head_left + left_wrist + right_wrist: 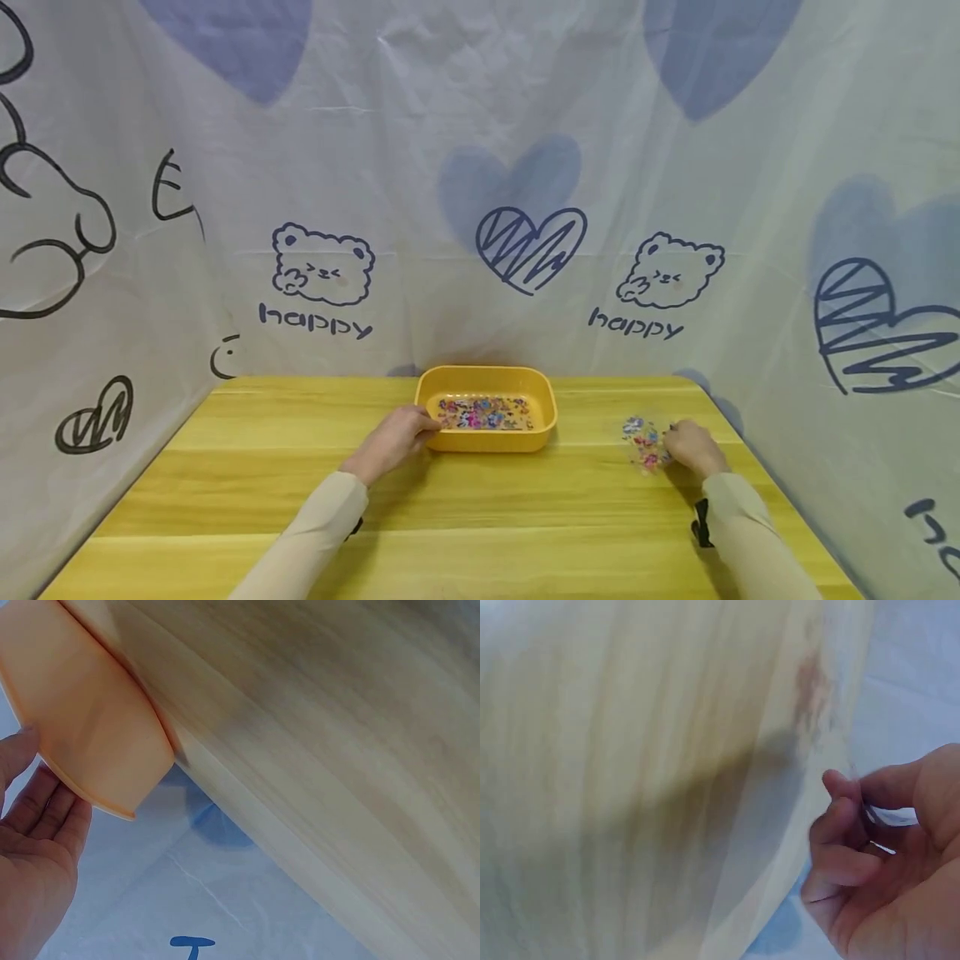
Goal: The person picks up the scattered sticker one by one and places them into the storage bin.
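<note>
A yellow rectangular tray (491, 442) stands near the table's far edge, with small multicoloured flower-like pieces or prints (483, 414) on its bottom. My left hand (393, 440) pinches the tray's left rim, thumb on one side and fingers on the other in the left wrist view. Off to the tray's right, my right hand (693, 447) pinches the edge of a thin, see-through sheet or bag with blue and pink floral patches (647, 446). Motion blurs it, so its exact kind is unclear. In the right wrist view, thumb and index fingertip meet on its edge.
The yellow wood-grain table (525, 525) spans the lower view. A pale cloth (420, 183) printed with hearts and bears hangs behind it and along both sides. Black straps (702, 525) show at the wrists, below light sleeves.
</note>
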A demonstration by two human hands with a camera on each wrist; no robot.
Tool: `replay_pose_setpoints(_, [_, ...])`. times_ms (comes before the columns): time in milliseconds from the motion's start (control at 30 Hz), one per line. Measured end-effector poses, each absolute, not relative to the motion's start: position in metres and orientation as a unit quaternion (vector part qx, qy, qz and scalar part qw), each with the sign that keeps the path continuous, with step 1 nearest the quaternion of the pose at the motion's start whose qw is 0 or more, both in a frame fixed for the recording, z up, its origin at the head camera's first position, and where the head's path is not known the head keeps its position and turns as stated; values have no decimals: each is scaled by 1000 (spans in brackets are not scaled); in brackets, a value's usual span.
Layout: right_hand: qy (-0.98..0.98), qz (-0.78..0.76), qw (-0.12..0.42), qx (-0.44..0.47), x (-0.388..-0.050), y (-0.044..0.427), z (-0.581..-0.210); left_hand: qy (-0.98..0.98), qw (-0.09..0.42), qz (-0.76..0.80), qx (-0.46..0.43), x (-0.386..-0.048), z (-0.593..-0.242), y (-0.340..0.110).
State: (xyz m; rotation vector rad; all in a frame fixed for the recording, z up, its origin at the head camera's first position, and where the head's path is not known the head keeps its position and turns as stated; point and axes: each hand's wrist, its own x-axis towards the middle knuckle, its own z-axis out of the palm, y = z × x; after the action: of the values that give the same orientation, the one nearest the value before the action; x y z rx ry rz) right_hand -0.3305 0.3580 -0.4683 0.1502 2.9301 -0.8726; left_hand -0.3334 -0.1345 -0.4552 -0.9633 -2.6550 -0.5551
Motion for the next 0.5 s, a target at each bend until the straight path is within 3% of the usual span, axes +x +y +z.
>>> replay_pose_setpoints(333, [927, -371, 23, 51, -331, 352, -457, -914, 135, -189, -333, -336, -458, -136])
replay_pose_setpoints(500, [948, -313, 7, 54, -325, 350, -450, -914, 133, -188, -334, -336, -457, -135])
